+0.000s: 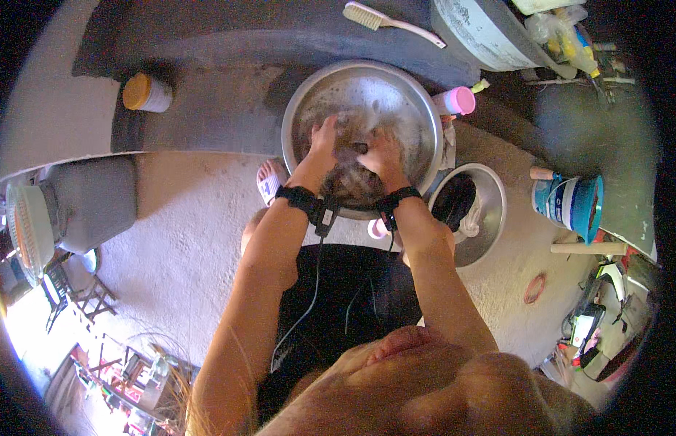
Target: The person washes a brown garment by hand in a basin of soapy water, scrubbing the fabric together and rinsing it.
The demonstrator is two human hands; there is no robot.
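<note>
A large round metal basin (365, 71) stands before me with water and some dark, soaked material (351, 182), perhaps cloth, inside. My left hand (325, 139) reaches into the basin's left half, its fingertips partly hidden by the murky water. To the right of it, my right hand (382, 152) is also down in the basin, near a small dark lump. Whether either hand grips anything cannot be made out. Dark bands with small devices and cables are strapped round both wrists. A smaller metal bowl (498, 201) at the lower right holds black and pale cloth (471, 219).
A scrubbing brush (389, 22) lies on the dark ledge beside a big grey tub (487, 38). A pink-lidded container (459, 101) touches the basin's right side. Further off are a yellow-lidded jar (147, 92), a blue bucket (569, 207) and a fan (28, 234).
</note>
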